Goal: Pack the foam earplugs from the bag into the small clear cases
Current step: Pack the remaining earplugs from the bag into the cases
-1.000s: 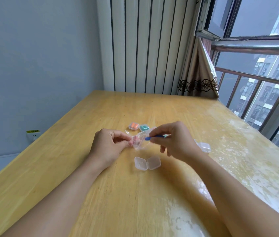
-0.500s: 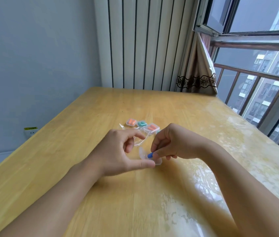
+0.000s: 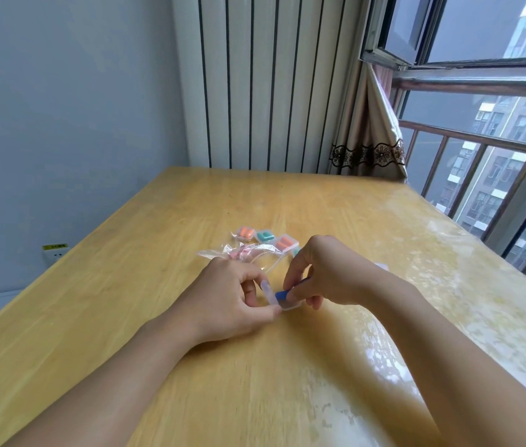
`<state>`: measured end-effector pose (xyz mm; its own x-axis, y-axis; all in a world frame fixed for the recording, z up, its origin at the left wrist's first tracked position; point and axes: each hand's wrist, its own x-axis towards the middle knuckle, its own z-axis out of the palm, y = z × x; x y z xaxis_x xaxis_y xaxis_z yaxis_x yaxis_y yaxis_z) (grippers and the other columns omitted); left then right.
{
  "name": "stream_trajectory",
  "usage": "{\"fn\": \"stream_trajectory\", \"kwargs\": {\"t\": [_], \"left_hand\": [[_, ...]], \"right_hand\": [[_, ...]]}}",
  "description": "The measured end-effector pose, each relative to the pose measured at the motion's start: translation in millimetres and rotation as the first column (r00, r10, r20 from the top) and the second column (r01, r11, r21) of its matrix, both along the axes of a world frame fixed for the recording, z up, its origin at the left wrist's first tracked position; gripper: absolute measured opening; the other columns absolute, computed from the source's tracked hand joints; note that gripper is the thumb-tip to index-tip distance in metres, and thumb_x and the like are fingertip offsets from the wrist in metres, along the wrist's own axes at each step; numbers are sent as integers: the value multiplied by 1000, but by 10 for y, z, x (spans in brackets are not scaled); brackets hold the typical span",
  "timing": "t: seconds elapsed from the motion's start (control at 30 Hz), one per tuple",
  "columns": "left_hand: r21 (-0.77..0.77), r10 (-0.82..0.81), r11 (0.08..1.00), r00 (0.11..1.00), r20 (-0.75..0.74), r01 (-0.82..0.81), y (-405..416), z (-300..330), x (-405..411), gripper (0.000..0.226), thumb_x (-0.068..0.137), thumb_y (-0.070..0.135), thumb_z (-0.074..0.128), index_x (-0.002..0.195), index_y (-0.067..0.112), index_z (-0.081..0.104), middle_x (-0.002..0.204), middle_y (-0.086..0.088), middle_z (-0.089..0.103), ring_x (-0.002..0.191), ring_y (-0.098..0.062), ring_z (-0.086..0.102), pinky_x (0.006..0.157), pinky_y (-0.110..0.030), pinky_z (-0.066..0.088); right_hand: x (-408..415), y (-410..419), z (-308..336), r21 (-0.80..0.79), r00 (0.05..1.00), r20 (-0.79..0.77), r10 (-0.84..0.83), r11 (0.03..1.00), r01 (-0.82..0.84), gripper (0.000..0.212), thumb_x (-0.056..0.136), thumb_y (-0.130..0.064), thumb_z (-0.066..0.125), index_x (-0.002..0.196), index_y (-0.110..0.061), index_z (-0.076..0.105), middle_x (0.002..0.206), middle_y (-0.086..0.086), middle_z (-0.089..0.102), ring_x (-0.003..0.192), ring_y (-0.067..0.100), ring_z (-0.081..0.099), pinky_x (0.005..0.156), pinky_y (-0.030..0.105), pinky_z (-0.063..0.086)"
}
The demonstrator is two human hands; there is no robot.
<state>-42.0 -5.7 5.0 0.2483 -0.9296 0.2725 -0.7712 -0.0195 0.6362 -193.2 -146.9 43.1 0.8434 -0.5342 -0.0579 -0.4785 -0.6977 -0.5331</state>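
the blue earplug (image 3: 281, 295) was in the middle of the scene, a small piece of blue foam just above the open clear case (image 3: 288, 303) that lay on the wooden table (image 3: 287, 366). the right hand (image 3: 326, 272) pinched the earplug with its fingertips and pressed it down toward the case tray. the left hand (image 3: 232, 295) held the case at its left side, thumb along the near edge and a finger against the raised lid (image 3: 266, 290), so the case could not slide.

as i judge it, the task was about in the middle. three closed cases stood in a row farther back: an orange one (image 3: 245, 233), a teal one (image 3: 265, 236) and another orange one (image 3: 286, 244), each already filled. a bit of teal (image 3: 296, 251) showed behind the right hand, but i cannot tell what it was. the plastic bag (image 3: 239, 254) lay flat just behind the left hand, and some pink earplugs (image 3: 237, 253) were inside, so there was work left. the current case was not yet closed, and whether it held a second plug was hidden by the fingers.

beyond the table were a white radiator (image 3: 271, 82), a curtain (image 3: 371, 137) and a window (image 3: 480, 124).
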Motion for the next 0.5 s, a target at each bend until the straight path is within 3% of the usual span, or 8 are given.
{"fn": "stream_trajectory", "kwargs": {"t": [0.13, 0.23, 0.3, 0.37, 0.43, 0.5], "left_hand": [[10, 21, 1000, 1000, 0, -21, -7, -6, 47, 23, 70, 36, 83, 75, 16, 72, 66, -2, 67, 43, -2, 46, 48, -15, 37], [22, 20, 1000, 1000, -13, -19, -10, -6, 63, 23, 70, 38, 83, 74, 18, 70, 67, -1, 67, 42, -2, 45, 48, -16, 36], [26, 12, 1000, 999, -32, -11, -3, -9, 62, 20, 70, 37, 82, 74, 21, 70, 68, -1, 66, 41, -2, 44, 49, -17, 36], [30, 9, 1000, 999, -41, -8, -2, -12, 71, 17, 71, 36, 82, 76, 24, 70, 69, 0, 66, 41, -2, 43, 49, -18, 36], [32, 3, 999, 998, -59, -1, -6, -15, 85, 17, 71, 37, 81, 80, 26, 72, 69, -1, 66, 41, -3, 43, 49, -19, 36], [35, -1, 999, 998, -70, 4, -10, -19, 92, 19, 70, 38, 80, 83, 26, 73, 70, -1, 66, 41, -3, 43, 49, -19, 37]], "right_hand": [[-34, -22, 21, 27, 994, 106, -9, 1000, 6, 15, 79, -10, 86, 92, -13, 79, 54, -5, 68, 46, 13, 65, 50, 25, 54], [-66, -105, 79, 42, 967, 246, -59, 998, 51, 5, 81, -15, 85, 82, -16, 80, 52, -5, 64, 44, 7, 54, 48, 24, 46], [-74, -117, 99, 43, 970, 241, -31, 999, 21, 5, 83, -17, 83, 79, -19, 81, 55, -9, 63, 49, 6, 50, 53, 23, 44], [-83, -77, 108, 118, 985, 171, 12, 992, -32, 7, 88, -12, 77, 89, -17, 83, 63, -9, 68, 54, 3, 56, 58, 19, 48], [-97, -56, 102, 235, 989, 141, 46, 969, -78, 20, 93, -3, 70, 101, -16, 81, 84, -2, 78, 73, 3, 72, 74, 20, 57], [-107, -67, 98, 325, 984, 168, 51, 940, -104, 28, 93, 6, 65, 104, -14, 80, 95, 5, 80, 91, 14, 77, 92, 30, 59]]}}
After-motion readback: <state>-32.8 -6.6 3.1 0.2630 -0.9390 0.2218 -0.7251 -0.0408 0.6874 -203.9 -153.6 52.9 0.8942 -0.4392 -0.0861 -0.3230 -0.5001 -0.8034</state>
